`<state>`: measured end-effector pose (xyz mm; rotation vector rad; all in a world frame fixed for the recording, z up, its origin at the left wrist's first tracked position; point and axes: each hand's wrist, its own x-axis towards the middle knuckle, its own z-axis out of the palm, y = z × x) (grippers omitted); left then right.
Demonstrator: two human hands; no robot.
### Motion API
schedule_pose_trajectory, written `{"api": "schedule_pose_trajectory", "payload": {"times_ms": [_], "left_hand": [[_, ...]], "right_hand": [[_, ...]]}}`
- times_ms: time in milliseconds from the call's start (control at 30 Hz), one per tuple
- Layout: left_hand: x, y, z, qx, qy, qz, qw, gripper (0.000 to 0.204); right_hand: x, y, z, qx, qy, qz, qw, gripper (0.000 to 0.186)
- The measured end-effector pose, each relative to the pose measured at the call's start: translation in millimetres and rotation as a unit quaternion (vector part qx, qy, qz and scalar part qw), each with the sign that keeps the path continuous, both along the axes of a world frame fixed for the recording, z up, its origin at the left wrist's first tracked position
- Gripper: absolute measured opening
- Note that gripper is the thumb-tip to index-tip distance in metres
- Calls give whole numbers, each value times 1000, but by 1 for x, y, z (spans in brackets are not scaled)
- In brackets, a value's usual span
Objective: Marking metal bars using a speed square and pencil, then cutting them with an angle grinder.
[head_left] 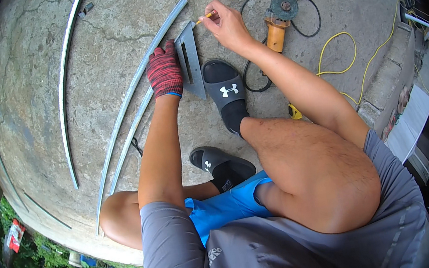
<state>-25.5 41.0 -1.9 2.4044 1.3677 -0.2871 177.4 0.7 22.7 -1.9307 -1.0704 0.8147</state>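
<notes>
My left hand (165,75), in a red and black knit glove, presses down over a thin metal tube (137,121) on the concrete. Its fingers curl over the tube and against a grey triangular square (194,63), which has a long slot and lies along the tube's right side. Bare and pinched, my right hand (227,27) holds a yellow pencil (200,21). The pencil's point is near the square's top corner and the tube's far end. Just left of the gloved hand, a longer curved-looking metal tube (123,109) runs alongside.
An orange angle grinder (277,33) with its black cord lies right of my right hand. Beyond it is a yellow cord (355,53). A yellow tape measure (294,112) sits under my right forearm. More metal strips (64,94) lie left. My sandalled foot (224,86) is beside the square.
</notes>
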Motion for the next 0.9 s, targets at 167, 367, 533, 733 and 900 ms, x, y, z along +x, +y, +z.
{"api": "schedule_pose_trajectory", "payload": {"times_ms": [167, 367, 533, 733, 900], "left_hand": [[3, 0, 1, -1, -2, 0, 1000, 43], [2, -1, 6, -14, 7, -4, 1000, 42], [3, -1, -1, -6, -9, 3, 1000, 43], [-3, -1, -3, 2, -18, 8, 1000, 43], [0, 0, -1, -2, -21, 7, 1000, 42]], "right_hand": [[-4, -2, -3, 28, -24, 23, 999, 15], [-9, -7, -7, 35, -84, 88, 992, 19], [-10, -10, -8, 16, -105, 104, 989, 23], [-27, -31, -6, 29, -109, 126, 986, 23], [-21, -36, -5, 15, -106, 122, 987, 21]]}}
